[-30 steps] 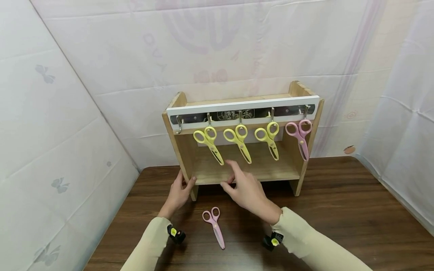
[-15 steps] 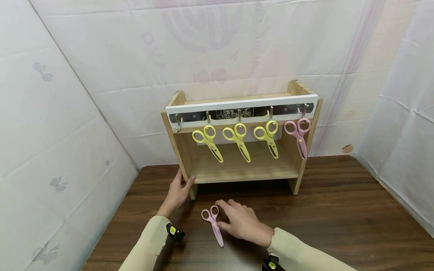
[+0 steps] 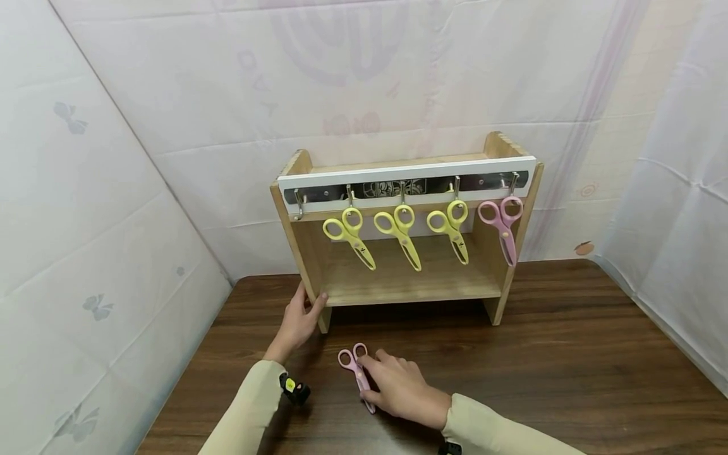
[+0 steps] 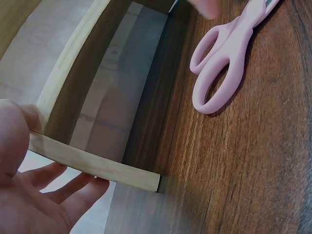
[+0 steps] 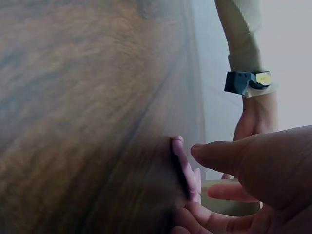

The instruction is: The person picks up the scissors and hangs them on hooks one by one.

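Note:
My left hand (image 3: 297,321) grips the left side panel of the wooden shelf (image 3: 412,296), thumb on the inner side and fingers outside, as the left wrist view shows. Pink scissors (image 3: 354,365) lie on the table in front of the shelf, handles pointing toward it. Over their blades hovers my right hand (image 3: 402,387), fingers loosely bent; part of the blades is hidden beneath it. In the right wrist view a small gap separates the thumb (image 5: 214,152) from the scissors (image 5: 184,161).
Along the shelf's top front runs a white hook rail (image 3: 409,170). Yellow scissors (image 3: 401,235) hang from three hooks and pink scissors (image 3: 505,230) from the rightmost. At the far left is another hook (image 3: 298,205). Patterned cloth (image 3: 398,82) backs the brown table (image 3: 557,354).
My right hand has come down from in front of the hanging scissors to the pink scissors on the table, then moved in over them. The left hand stays on the shelf.

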Tool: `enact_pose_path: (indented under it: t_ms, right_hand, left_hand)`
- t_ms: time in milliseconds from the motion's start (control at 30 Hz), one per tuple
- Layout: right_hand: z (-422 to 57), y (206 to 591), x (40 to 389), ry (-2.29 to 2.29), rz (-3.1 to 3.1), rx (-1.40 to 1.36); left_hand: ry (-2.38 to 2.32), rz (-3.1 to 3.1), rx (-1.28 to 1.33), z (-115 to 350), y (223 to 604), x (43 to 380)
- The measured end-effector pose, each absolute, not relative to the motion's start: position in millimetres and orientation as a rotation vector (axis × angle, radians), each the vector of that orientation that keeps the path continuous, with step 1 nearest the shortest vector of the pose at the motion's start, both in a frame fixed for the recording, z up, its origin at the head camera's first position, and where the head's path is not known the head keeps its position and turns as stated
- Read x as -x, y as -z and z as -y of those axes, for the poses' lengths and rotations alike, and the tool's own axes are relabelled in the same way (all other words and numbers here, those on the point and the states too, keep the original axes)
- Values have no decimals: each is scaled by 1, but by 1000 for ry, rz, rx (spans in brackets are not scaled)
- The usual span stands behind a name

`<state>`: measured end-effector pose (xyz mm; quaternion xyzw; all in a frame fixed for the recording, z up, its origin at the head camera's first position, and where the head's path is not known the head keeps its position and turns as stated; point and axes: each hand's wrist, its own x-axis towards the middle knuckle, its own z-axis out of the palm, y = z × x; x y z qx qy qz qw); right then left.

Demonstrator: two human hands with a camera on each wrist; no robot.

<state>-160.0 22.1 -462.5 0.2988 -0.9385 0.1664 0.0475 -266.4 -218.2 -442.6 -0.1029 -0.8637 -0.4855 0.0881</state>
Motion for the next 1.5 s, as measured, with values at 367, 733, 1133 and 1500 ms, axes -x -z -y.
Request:
enact_pose_path:
  t_ms: [367, 733, 1133, 1500]
  right_hand:
    - [-22, 471, 157, -490, 2821, -910]
    - [-25, 467, 162, -507, 2786, -923]
    - [-25, 464, 161, -518, 2836, -922]
    - [-31, 466, 165, -592, 2800, -920]
  left_hand:
    - [1462, 2560, 293, 217, 445, 266]
    - [1460, 2531, 324, 217, 442, 271]
    - [1445, 2552, 318, 218, 443, 270]
    - [1443, 2534, 322, 217, 443, 269]
